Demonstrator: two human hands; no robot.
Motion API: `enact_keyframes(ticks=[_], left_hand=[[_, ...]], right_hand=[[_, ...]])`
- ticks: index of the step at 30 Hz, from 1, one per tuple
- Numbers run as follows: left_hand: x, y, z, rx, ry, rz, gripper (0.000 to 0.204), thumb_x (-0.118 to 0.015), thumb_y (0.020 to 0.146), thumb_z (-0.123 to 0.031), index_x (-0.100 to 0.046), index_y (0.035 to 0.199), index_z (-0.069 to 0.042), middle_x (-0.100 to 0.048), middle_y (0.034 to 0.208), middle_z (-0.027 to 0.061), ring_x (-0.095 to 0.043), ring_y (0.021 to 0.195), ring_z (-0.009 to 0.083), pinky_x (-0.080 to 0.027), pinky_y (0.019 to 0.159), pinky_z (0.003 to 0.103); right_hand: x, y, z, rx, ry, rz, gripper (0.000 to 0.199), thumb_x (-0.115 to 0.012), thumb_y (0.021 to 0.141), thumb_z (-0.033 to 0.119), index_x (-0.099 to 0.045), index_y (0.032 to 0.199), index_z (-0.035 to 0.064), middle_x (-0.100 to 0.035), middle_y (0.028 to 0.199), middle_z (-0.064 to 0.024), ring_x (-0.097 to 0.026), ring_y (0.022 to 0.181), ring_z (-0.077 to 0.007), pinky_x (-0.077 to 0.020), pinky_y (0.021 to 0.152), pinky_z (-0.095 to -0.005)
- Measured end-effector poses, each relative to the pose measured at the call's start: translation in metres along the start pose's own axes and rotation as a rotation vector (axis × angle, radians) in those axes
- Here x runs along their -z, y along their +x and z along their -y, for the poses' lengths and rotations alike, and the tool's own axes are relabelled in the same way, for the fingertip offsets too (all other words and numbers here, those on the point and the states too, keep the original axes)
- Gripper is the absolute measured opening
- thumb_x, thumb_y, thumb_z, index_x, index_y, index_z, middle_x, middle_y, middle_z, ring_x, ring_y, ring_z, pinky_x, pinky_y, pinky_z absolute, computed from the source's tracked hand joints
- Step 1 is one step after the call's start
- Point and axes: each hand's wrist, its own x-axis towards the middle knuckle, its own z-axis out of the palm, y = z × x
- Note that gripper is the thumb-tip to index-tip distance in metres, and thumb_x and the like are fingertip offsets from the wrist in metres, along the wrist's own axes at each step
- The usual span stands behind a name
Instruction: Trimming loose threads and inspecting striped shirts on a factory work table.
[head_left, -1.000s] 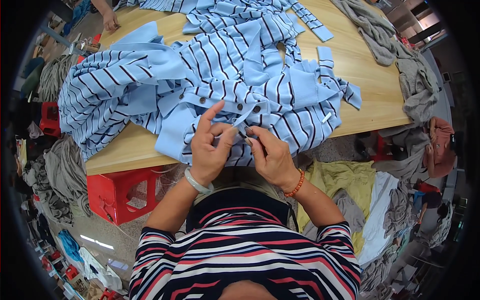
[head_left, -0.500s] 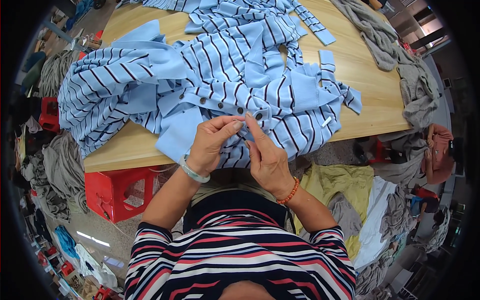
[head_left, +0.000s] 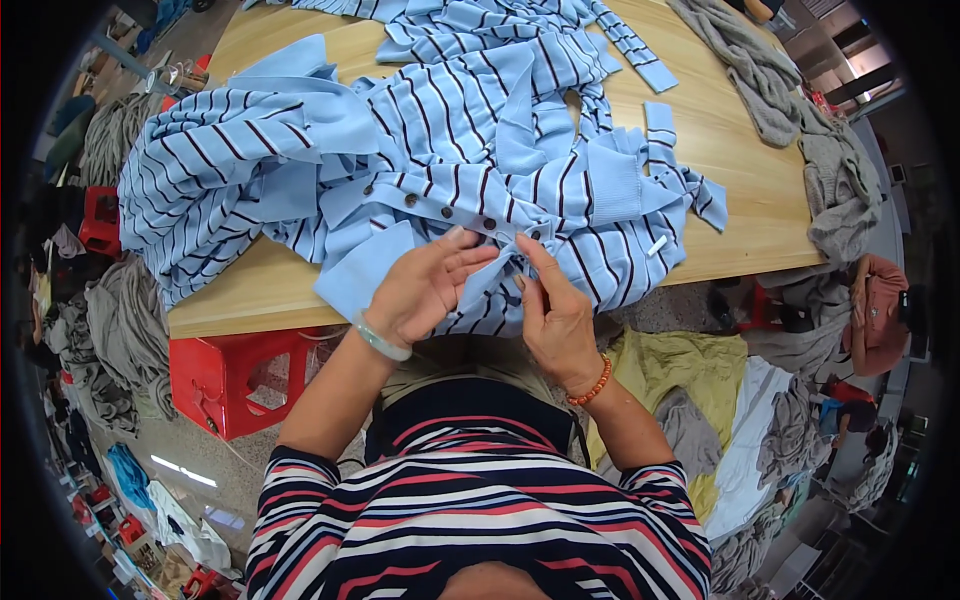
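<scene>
Your left hand (head_left: 425,290) and right hand (head_left: 555,315) both pinch the button placket of the light blue striped cardigan (head_left: 440,150) at the wooden table's (head_left: 740,160) near edge. Looks like the buttoning step; next likely needs aligning button (head_left: 489,223) with hole.

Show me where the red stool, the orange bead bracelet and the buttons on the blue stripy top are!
red stool (head_left: 225,375): head view, on its top panel.
orange bead bracelet (head_left: 590,385): head view, on the beads at the wrist.
buttons (head_left: 447,212): head view, on one dark button in the row.
</scene>
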Motion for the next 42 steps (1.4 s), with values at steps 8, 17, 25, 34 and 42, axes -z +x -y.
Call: enact_keyframes(ticks=[8, 17, 25, 34, 42], left_hand=[[0.019, 0.042, 0.003, -0.015, 0.121, -0.024, 0.018, -0.067, 0.091, -0.016, -0.063, 0.102, -0.003, -0.067, 0.091, 0.0048, -0.063, 0.078, 0.0124, -0.052, 0.069, 0.023], [0.0, 0.02, 0.009, -0.202, 0.297, -0.035, 0.016, -0.067, 0.091, -0.013, -0.066, 0.093, 0.003, -0.07, 0.092, 0.0079, -0.065, 0.076, 0.0107, -0.05, 0.068, 0.022], [-0.015, 0.016, 0.017, -0.221, 0.256, -0.214, 0.016, -0.065, 0.093, -0.017, -0.063, 0.083, -0.004, -0.067, 0.081, 0.0023, -0.059, 0.067, 0.0061, -0.044, 0.059, 0.02], [-0.013, 0.007, 0.019, -0.322, 0.301, -0.134, 0.019, -0.063, 0.095, -0.021, -0.067, 0.091, -0.003, -0.067, 0.083, 0.0014, -0.058, 0.07, 0.0053, -0.044, 0.062, 0.021], [-0.008, -0.003, 0.004, -0.403, 0.863, -0.216, 0.025, -0.063, 0.095, -0.023, -0.068, 0.095, 0.001, -0.07, 0.083, 0.0032, -0.063, 0.071, 0.0091, -0.048, 0.065, 0.023]], right_hand=[[-0.003, -0.005, 0.0, -0.039, 0.117, 0.01, 0.046, -0.054, 0.09, -0.003, -0.051, 0.135, 0.0063, -0.054, 0.071, -0.0066, -0.045, 0.059, -0.0095, -0.0418, 0.058, -0.0239], [0.004, 0.005, 0.002, -0.143, 0.177, 0.035, 0.043, -0.056, 0.091, -0.001, -0.053, 0.133, 0.0061, -0.067, 0.088, -0.0169, -0.056, 0.06, -0.0157, -0.0465, 0.06, -0.0277], [-0.002, 0.006, -0.009, 0.048, 0.129, 0.01, 0.045, -0.056, 0.089, -0.005, -0.054, 0.133, 0.0031, -0.069, 0.091, -0.0107, -0.05, 0.064, -0.0077, -0.0448, 0.061, -0.0236], [-0.002, 0.001, -0.007, 0.01, 0.049, 0.099, 0.044, -0.056, 0.089, -0.005, -0.055, 0.133, 0.0024, -0.069, 0.111, -0.0175, -0.063, 0.078, -0.0112, -0.0498, 0.072, -0.0246], [0.001, -0.002, -0.003, -0.005, 0.237, 0.023, 0.041, -0.058, 0.09, -0.003, -0.057, 0.13, 0.0029, -0.069, 0.091, -0.0133, -0.059, 0.066, -0.0088, -0.0474, 0.062, -0.0236]])
